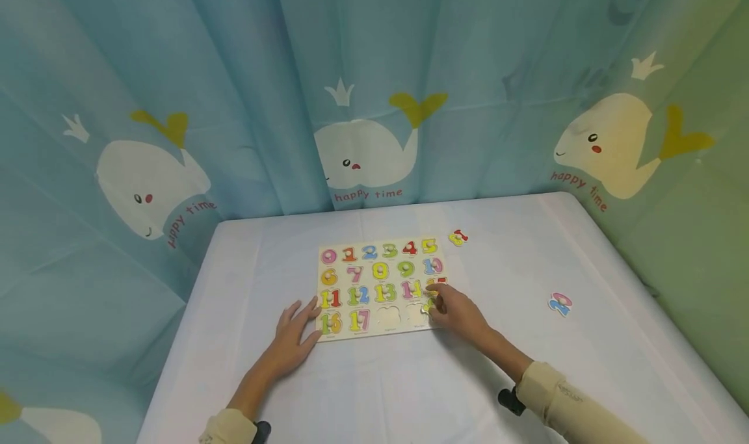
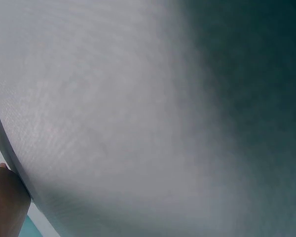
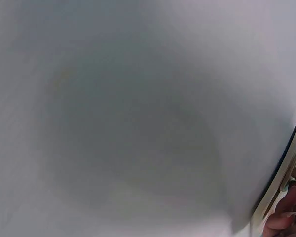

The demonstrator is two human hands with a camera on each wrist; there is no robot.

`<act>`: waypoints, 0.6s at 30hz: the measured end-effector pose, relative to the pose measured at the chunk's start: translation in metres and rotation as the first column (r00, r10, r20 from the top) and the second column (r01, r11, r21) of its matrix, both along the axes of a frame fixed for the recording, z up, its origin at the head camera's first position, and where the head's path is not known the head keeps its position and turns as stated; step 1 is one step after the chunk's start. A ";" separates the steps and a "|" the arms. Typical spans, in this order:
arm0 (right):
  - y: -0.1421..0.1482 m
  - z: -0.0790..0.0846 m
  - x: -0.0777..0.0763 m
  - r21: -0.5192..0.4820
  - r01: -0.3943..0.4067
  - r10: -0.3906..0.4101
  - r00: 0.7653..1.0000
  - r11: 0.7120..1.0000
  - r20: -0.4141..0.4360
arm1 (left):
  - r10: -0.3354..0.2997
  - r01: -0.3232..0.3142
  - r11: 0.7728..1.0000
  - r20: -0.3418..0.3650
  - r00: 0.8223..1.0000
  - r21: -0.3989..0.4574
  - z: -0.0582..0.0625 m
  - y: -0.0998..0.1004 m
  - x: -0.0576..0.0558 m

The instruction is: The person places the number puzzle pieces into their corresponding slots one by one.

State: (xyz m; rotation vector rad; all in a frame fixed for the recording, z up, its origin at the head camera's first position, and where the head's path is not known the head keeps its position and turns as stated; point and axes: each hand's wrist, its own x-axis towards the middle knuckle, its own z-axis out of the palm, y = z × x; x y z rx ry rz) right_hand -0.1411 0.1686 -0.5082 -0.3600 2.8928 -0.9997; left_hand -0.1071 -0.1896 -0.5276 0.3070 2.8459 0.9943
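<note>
A wooden number puzzle board [image 1: 374,332] lies on the white-covered table, with coloured knobbed numbers from 0 to 17 in its recesses. In its bottom row, an outlined recess [image 1: 389,316] right of the 17 holds no piece. My right hand [image 1: 459,314] pinches a yellow-green number piece [image 1: 428,306] close over the bottom right recess; the fingers hide most of it. At the board's lower left edge rests my left hand [image 1: 292,340], fingers spread and fairly straight. Right-hand fingers [image 3: 286,215] show beside the board edge in the right wrist view.
A loose red-and-yellow number piece [image 1: 458,238] lies off the board's top right corner. Farther right on the table [image 1: 509,262] is a loose blue-and-pink number piece [image 1: 560,303]. Blue curtains [image 1: 251,138] with whale prints hang behind the table.
</note>
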 end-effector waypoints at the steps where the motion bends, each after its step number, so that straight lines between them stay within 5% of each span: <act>1: -0.005 0.000 0.001 -0.005 0.000 0.000 1.000 1.000 -0.001 | 0.001 -0.001 1.000 -0.003 1.000 -0.001 0.000 0.000 0.000; 18: -0.071 0.001 0.007 -0.017 -0.051 0.051 0.999 0.999 0.000 | 0.000 0.000 1.000 -0.024 1.000 -0.005 -0.001 0.001 0.000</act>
